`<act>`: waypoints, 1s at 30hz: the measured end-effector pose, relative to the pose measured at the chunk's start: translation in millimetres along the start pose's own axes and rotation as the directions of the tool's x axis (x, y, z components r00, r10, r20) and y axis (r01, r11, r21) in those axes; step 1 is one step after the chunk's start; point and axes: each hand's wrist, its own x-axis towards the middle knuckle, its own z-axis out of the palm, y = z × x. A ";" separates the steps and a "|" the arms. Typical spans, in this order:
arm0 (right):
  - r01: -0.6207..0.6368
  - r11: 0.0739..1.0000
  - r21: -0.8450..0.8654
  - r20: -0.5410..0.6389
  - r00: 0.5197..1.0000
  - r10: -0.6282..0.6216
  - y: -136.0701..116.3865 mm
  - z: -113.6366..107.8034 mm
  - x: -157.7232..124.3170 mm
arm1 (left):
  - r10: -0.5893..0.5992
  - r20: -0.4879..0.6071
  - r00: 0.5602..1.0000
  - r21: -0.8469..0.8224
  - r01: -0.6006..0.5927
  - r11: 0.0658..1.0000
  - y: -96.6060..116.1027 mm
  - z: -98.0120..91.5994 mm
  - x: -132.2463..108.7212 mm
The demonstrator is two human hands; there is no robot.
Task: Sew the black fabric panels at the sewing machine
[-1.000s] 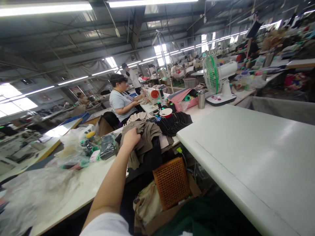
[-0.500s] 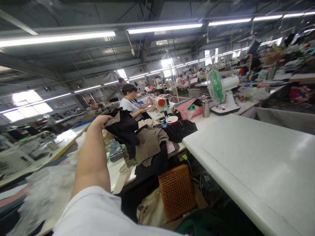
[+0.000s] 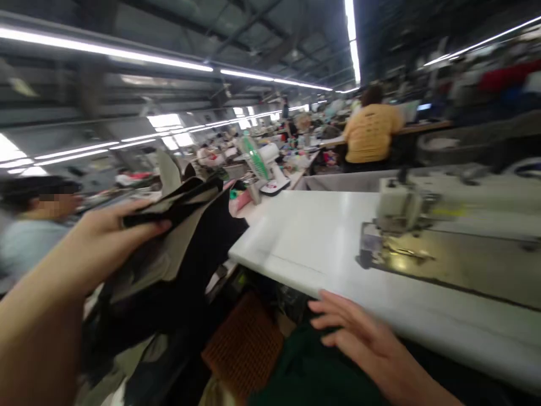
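In my left hand (image 3: 118, 237) is a stack of dark and grey-beige fabric pieces (image 3: 198, 242), gripped between thumb and fingers at one edge; the cloth hangs down on the left. My right hand (image 3: 359, 332) is empty, its fingers apart, beside the front edge of the white sewing table (image 3: 291, 242). On that table stands a sewing machine (image 3: 406, 214), its needle area over a shiny metal plate, to the right and beyond my right hand. Motion blurs the cloth's details.
A green and white fan (image 3: 264, 163) and a metal flask (image 3: 254, 193) stand behind the table. Below is a brown woven panel (image 3: 245, 344). One co-worker (image 3: 38, 225) sits at the left; another in a yellow shirt (image 3: 372, 132) sits farther back.
The view has swung right, bringing the sewing machine and my right hand into sight. My left hand has lifted the fabric pieces from beside the pile and carried them nearer.
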 end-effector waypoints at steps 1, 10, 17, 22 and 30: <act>0.019 0.993 0.117 0.014 1.000 -0.021 -7.4 7.3 2.7 | 0.195 0.114 0.974 -0.043 -0.191 0.981 14.4 23.0 -13.3; 0.154 0.831 0.534 -0.526 0.831 0.184 -16.1 1.4 -41.6 | 0.985 0.166 -0.046 -0.376 -0.926 0.020 116.8 162.6 -169.2; 0.122 0.984 0.133 -0.944 0.316 0.089 -20.9 -39.0 -119.2 | 0.954 0.040 -0.297 -0.381 -0.887 -0.260 190.4 174.2 -240.5; -0.064 0.993 0.096 -0.939 0.325 0.112 -30.6 -108.0 -137.2 | 0.940 0.068 -0.335 -0.778 -0.607 -0.161 213.8 213.7 -229.1; -0.224 0.955 -0.194 -0.919 0.381 -0.097 -45.4 -188.1 -127.0 | 0.983 0.182 0.038 -0.651 -0.744 0.149 193.8 318.1 -209.0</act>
